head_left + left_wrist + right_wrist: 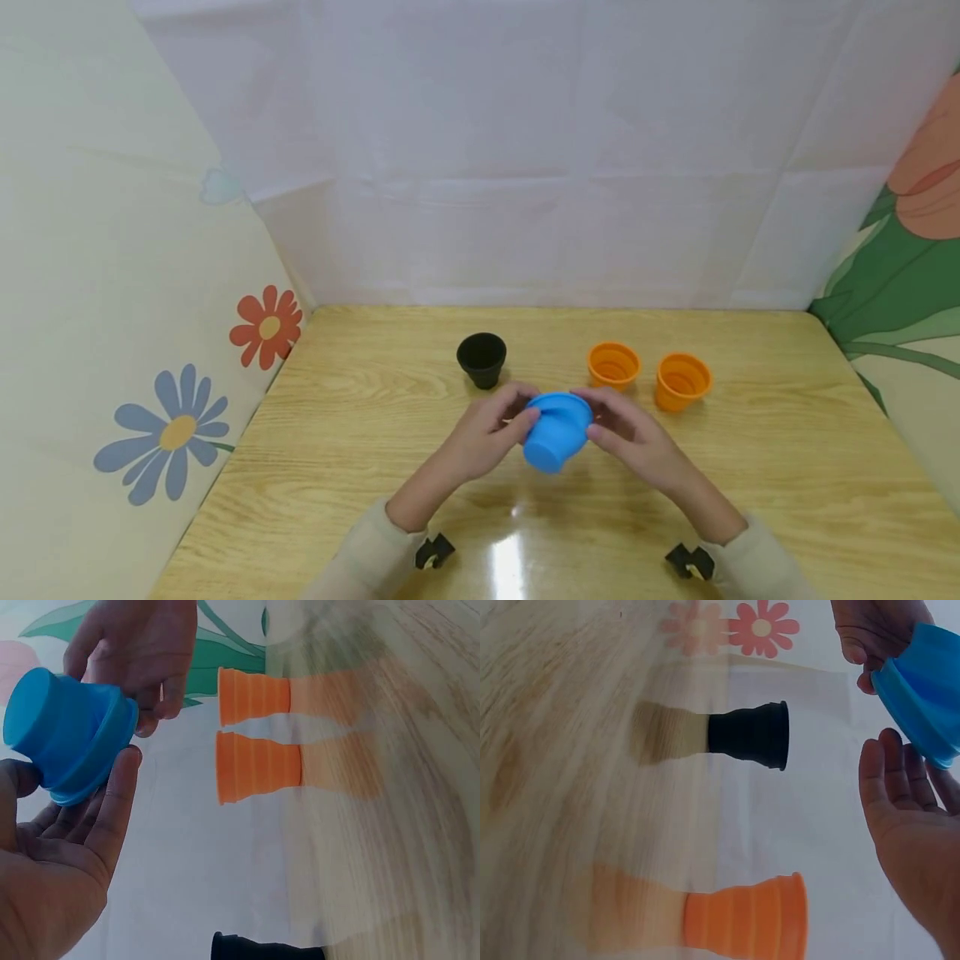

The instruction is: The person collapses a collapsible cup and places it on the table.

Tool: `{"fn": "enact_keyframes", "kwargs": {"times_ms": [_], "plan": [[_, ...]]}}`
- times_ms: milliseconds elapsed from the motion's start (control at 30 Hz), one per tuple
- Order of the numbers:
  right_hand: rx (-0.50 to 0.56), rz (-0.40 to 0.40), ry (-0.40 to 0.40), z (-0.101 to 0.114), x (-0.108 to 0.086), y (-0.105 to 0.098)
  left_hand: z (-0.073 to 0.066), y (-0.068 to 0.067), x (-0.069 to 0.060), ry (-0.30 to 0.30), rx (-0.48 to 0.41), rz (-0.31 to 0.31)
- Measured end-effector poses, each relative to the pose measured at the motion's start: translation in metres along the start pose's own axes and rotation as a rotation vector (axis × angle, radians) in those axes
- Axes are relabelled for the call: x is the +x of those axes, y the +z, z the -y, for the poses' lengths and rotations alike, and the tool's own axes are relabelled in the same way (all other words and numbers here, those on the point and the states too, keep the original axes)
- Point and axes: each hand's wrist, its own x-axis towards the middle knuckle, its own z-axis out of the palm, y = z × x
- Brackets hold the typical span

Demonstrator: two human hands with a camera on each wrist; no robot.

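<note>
A blue collapsible cup (557, 435) is held above the table, tilted, its base towards me and its wall folded in unevenly near the rim. My left hand (491, 429) grips it from the left, thumb on the side wall and fingers behind the rim. From the right, my right hand (641, 442) pinches it with the thumb at the wall and fingertips at the rim. In the right wrist view, the right fingers (900, 776) are nearly straight beside the cup's rim; that thumb is hidden there.
Behind the hands a black cup (482, 360) stands upright on the wooden table (360, 417). Two orange ribbed cups (613, 367) stand to the right, side by side and apart. A white cloth (480, 167) hangs along the table's back edge.
</note>
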Motion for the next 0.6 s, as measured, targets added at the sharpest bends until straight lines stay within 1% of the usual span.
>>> {"fn": "enact_keyframes", "kwargs": {"times_ms": [167,267,333,400,500,600], "plan": [[0.048,0.020,-0.020,-0.005,0.000,-0.002,0.004,0.004,0.002,-0.007,-0.002,-0.031],[0.037,0.007,-0.019,-0.007,0.001,-0.003,0.006,0.006,0.003,-0.001,-0.018,-0.048],[0.018,-0.014,-0.005,-0.009,0.001,-0.003,0.007,0.007,0.004,0.008,-0.020,-0.061],[-0.014,-0.033,0.001,-0.010,0.001,-0.003,0.009,0.007,0.004,0.020,-0.004,-0.064],[-0.059,-0.050,0.004,-0.012,0.002,-0.003,0.009,0.006,0.005,0.029,0.027,-0.051],[-0.108,-0.054,0.001,-0.012,0.004,-0.003,0.007,0.004,0.007,0.028,0.061,-0.023]]}}
